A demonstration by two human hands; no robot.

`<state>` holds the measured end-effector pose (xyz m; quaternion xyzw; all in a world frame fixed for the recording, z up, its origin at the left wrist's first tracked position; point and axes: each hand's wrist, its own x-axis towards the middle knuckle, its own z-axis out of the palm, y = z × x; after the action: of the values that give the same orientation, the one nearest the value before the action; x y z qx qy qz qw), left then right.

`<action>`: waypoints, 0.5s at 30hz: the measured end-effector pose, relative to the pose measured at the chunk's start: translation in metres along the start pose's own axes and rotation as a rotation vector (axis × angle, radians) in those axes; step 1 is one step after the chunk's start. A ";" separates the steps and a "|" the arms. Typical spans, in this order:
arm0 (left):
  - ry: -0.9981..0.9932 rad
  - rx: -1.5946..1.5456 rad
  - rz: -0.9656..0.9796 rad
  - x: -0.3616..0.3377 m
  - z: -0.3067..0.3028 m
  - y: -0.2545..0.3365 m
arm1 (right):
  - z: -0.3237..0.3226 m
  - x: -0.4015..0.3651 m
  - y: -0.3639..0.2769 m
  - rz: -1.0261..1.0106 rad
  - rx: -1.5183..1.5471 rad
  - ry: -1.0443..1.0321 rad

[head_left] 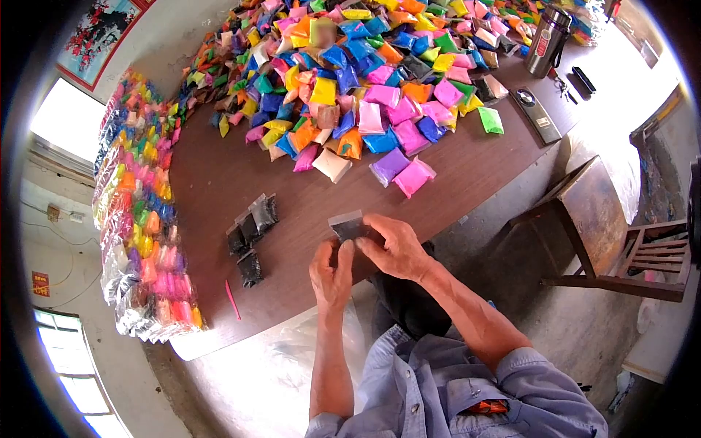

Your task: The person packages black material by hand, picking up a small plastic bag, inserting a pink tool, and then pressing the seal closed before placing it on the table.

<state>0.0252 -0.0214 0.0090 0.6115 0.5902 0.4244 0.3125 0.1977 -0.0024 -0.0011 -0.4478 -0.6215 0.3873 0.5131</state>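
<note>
A small dark packet with a clear plastic edge [346, 223] is held above the front edge of the table. My left hand [332, 274] pinches its lower side, thumb and fingers closed. From the right, my right hand [398, 248] grips the other side, also closed. The packet's lower part is partly covered by the fingers. Left of my hands, several black packets [250, 225] lie grouped on the brown table [212, 175]. A thin pink stick [232, 300] rests near the table's front left edge.
A big heap of colourful packets [350, 80] covers the back of the table. Bagged colourful packets [150, 241] are stacked along the left edge. At the back right are a steel thermos [548, 44], a flat dark case [537, 117] and keys [564, 89]. A wooden chair [595, 219] stands right.
</note>
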 end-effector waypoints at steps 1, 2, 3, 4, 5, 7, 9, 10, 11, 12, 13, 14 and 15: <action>0.000 0.000 0.000 0.000 0.000 -0.003 | -0.001 0.000 -0.002 0.005 -0.027 -0.019; 0.000 0.016 0.006 0.000 -0.001 -0.007 | -0.001 0.001 -0.002 0.009 -0.054 -0.037; 0.001 0.031 0.012 0.001 -0.001 -0.008 | -0.001 0.001 -0.002 0.008 -0.054 -0.038; 0.003 0.030 0.011 0.000 0.000 -0.008 | 0.000 0.000 -0.003 0.008 -0.060 -0.024; 0.012 0.021 -0.004 0.000 0.000 -0.007 | 0.000 0.000 -0.003 0.009 -0.066 -0.009; 0.022 0.012 -0.019 -0.001 0.000 -0.006 | -0.001 0.000 -0.005 0.050 -0.033 -0.023; 0.012 -0.028 -0.039 -0.001 0.000 -0.004 | -0.001 0.000 -0.005 0.092 0.000 -0.038; 0.013 -0.027 -0.040 -0.001 0.000 -0.001 | 0.000 0.000 -0.004 0.067 0.000 -0.013; 0.022 -0.092 -0.036 -0.001 0.001 0.004 | 0.001 0.000 -0.003 0.040 0.001 0.011; 0.030 -0.156 -0.032 -0.001 0.001 0.007 | 0.001 0.001 -0.003 0.040 0.001 0.011; 0.029 -0.156 -0.032 -0.001 0.000 0.006 | 0.000 0.001 -0.002 0.027 -0.021 -0.007; 0.030 -0.130 -0.025 0.000 0.000 0.004 | 0.000 0.001 -0.002 0.015 -0.043 -0.025; 0.030 -0.104 -0.017 0.000 -0.001 0.002 | 0.000 0.001 -0.002 0.015 -0.043 -0.025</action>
<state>0.0257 -0.0218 0.0112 0.5828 0.5773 0.4611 0.3384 0.1976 -0.0024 0.0011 -0.4586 -0.6325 0.3834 0.4926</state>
